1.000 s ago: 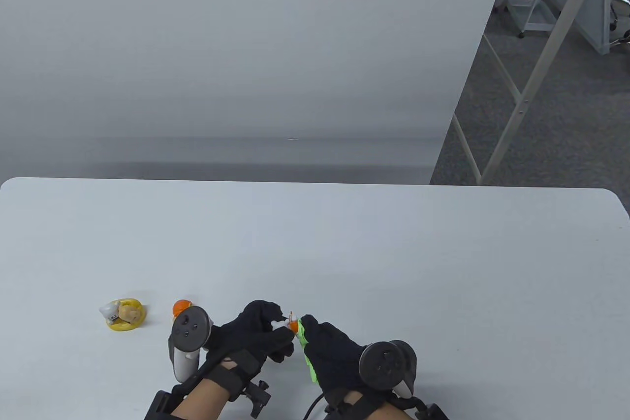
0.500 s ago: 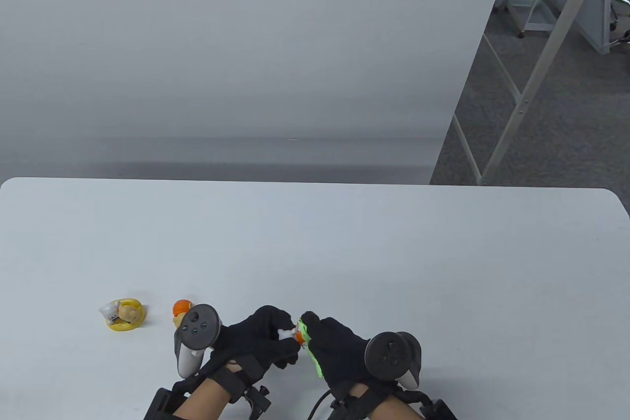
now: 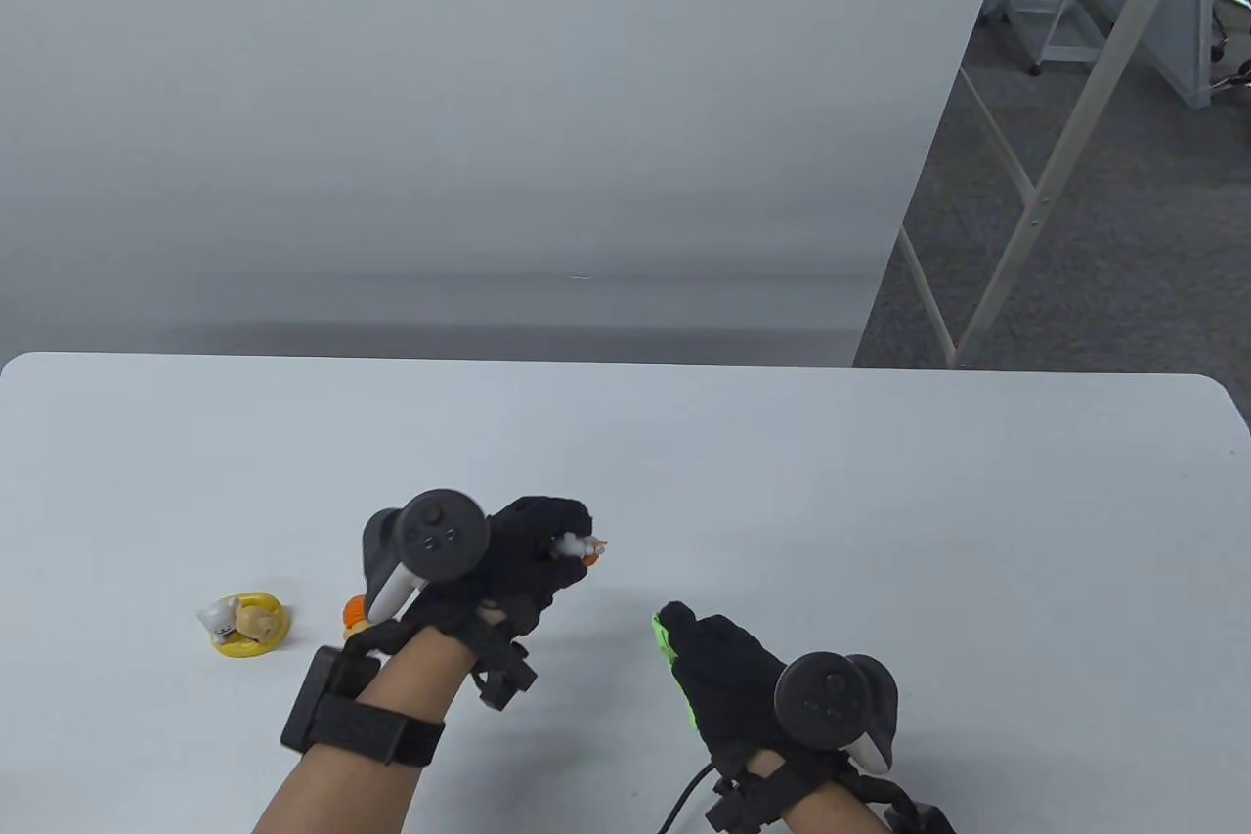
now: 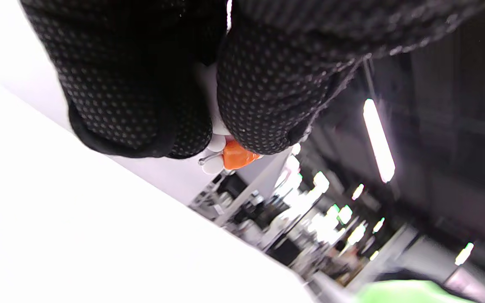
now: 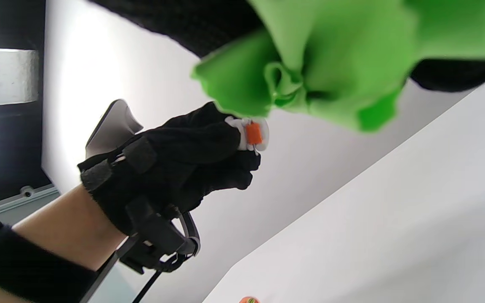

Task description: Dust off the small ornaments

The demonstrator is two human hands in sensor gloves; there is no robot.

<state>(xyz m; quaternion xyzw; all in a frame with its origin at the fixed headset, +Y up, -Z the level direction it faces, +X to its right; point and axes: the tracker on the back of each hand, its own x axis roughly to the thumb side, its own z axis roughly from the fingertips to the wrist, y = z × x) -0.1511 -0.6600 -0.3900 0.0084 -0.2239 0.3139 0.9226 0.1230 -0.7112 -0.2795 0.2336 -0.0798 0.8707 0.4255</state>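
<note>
My left hand [image 3: 508, 555] pinches a small white-and-orange plastic ornament [image 3: 579, 548] between closed fingertips, lifted above the white table [image 3: 880, 502], up and to the right of the yellow ring-shaped ornament with little animal figures [image 3: 244, 623] that sits on the tabletop. My right hand [image 3: 728, 673] is curled around a crumpled bright green cloth [image 3: 670, 635], well to the right of that yellow ornament and apart from my left hand, while a small orange ornament [image 3: 356, 612] stands just right of the yellow one, partly hidden by my left wrist

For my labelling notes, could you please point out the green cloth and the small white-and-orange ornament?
green cloth [image 5: 331, 54], right wrist view, on its bunched middle.
white-and-orange ornament [image 3: 584, 548], table view, on the part showing beyond the left hand's fingers.
</note>
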